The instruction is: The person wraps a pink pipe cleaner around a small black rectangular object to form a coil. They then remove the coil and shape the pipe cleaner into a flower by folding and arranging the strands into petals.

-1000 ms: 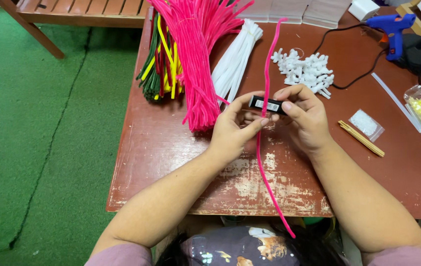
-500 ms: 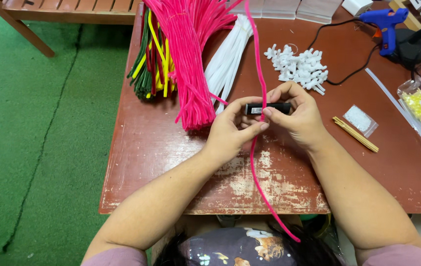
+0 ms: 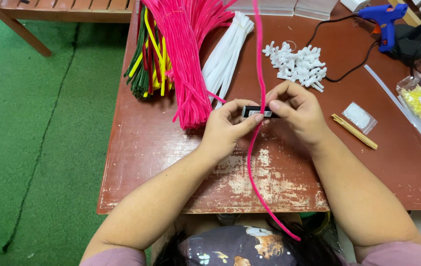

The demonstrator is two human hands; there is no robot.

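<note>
My left hand [image 3: 228, 127] and my right hand [image 3: 297, 111] meet over the middle of the worn red-brown table [image 3: 171, 162]. Between their fingertips they pinch a small black cylinder [image 3: 256, 111], held level. A long pink pipe cleaner [image 3: 258, 59] crosses the cylinder at my fingers. One end rises past the top of the view, the other hangs down over the table's front edge towards my lap.
Bundles of pink [image 3: 186, 64], white [image 3: 228, 51] and mixed green, yellow and red pipe cleaners [image 3: 146, 59] lie at the back left. A heap of small white pieces [image 3: 297, 61], a blue glue gun [image 3: 383, 19], wooden sticks [image 3: 353, 130] and small bags [image 3: 358, 116] sit right.
The pink pipe cleaner's upper end has swung up from a slant to nearly vertical. Both hands stay pinched on the black cylinder, and the camera has shifted slightly.
</note>
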